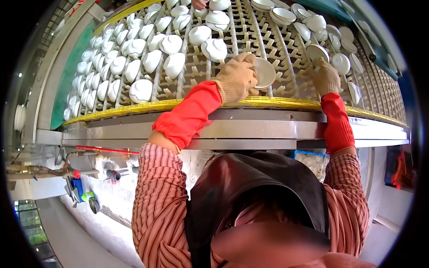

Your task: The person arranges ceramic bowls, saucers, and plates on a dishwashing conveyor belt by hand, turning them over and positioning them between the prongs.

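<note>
My left hand (236,77), in a tan work glove with a red cuff, is closed on a white bowl (265,73). The bowl is tilted, its hollow side facing right, above the pegged rack (286,82). Farther right, my right hand (326,77), gloved the same way, has its fingers at the lower edge of another white bowl (317,51) and grips it. Just beyond my left hand sits an overturned bowl (214,50) on the pegs. Another white bowl (341,64) rests beside my right hand.
Rows of white bowls (152,61) fill the rack's left side. More lie at the right beside a dark green edge (375,40). A yellow strip (250,102) and metal ledge (263,129) run along the front. Another person's hand (199,4) shows at the far side.
</note>
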The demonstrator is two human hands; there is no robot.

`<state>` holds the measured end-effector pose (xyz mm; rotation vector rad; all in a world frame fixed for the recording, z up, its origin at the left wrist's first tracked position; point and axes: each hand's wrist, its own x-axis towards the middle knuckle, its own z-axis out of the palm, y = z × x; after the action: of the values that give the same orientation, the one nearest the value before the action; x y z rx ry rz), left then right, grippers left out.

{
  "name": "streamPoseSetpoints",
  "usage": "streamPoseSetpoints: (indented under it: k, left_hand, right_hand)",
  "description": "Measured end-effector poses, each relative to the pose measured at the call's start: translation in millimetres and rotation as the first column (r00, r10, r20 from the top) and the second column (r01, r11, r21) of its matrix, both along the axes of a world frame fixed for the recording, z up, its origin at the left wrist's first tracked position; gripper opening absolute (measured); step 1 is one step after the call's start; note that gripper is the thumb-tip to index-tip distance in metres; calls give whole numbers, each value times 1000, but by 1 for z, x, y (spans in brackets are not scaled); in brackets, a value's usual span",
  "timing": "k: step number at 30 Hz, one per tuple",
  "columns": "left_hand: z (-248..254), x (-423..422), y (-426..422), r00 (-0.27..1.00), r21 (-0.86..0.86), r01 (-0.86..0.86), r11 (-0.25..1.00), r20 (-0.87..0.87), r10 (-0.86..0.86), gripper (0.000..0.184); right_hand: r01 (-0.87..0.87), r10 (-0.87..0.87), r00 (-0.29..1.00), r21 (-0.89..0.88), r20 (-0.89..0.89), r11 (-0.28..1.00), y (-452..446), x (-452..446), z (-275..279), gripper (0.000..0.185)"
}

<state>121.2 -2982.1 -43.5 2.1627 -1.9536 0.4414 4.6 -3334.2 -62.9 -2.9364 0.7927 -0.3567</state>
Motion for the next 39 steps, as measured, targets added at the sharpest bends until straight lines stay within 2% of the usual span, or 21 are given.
streamPoseSetpoints:
  k: [2,5,8,10,11,12,14,15,18,19,21,22,24,25,26,28,31,34,36,38,39]
  left_hand:
    - [-9,-7,-1,971,25,-162,986,-172,164,34]
    - [-14,8,23,927,-193,-279,941,-308,212,16]
    - [1,30,74,851,-391,-434,812,-474,227,20]
    - [31,25,114,773,-203,-626,753,-289,565,22]
    - [30,33,134,728,-157,-686,711,-127,674,24]
    - [21,39,148,655,-126,-746,654,41,755,27]
    - [10,38,153,433,-49,-898,437,79,898,32]
    - [8,38,151,313,-16,-948,316,105,944,35]
    - [7,37,125,492,-21,-869,494,60,868,45]
    - [9,32,112,526,-33,-848,530,86,846,45]
    - [10,22,96,649,-191,-729,658,116,752,37]
    - [11,18,87,708,-249,-650,718,147,691,35]
    - [0,27,85,810,-253,-528,811,137,570,31]
    - [-1,29,81,818,-249,-521,816,128,561,32]
    - [-2,26,79,824,-235,-520,821,114,555,32]
    - [-2,25,73,833,-210,-517,830,100,545,32]
    - [-2,24,71,829,-176,-535,826,77,553,33]
    - [0,26,67,834,-238,-526,817,46,550,32]
    - [1,25,63,833,-254,-536,805,-5,553,33]
    - [7,16,54,864,-293,-487,823,-27,502,39]
    - [11,10,47,874,-290,-474,831,-39,484,41]
  right_hand:
    - [58,-59,993,7,100,998,-23,-4,-19,72]
    - [133,-148,987,203,63,970,-43,-10,-26,76]
    - [37,-57,991,169,118,985,-59,-13,-37,79]
    - [84,-145,982,412,119,907,-73,-11,-41,81]
    - [100,-182,977,521,109,847,-80,-10,-41,83]
    - [160,-221,973,483,70,861,-83,-9,-41,83]
    - [274,-302,953,394,10,877,-92,-4,-38,84]
    - [242,-276,960,350,47,905,-95,-2,-41,86]
    - [179,-299,930,448,213,876,-92,-2,-40,84]
    - [173,-324,932,586,162,792,-90,-7,-28,71]
    - [-118,83,980,192,182,974,-97,-14,-43,72]
    - [-271,271,955,-17,119,962,-106,-21,-51,78]
    - [-226,211,966,90,147,970,-70,-27,-7,83]
    - [-317,330,907,-90,262,944,-75,-25,-14,76]
    - [-296,274,939,80,206,952,-62,-14,4,73]
    - [-463,356,778,88,518,882,-45,10,7,72]
    - [-636,378,676,241,632,733,-7,44,24,54]
    - [-674,351,734,557,582,485,10,83,19,34]
    - [-467,215,864,566,455,679,10,93,24,39]
    - [-403,213,851,337,481,851,-11,81,24,42]
    - [-304,126,895,375,429,876,-27,76,23,43]
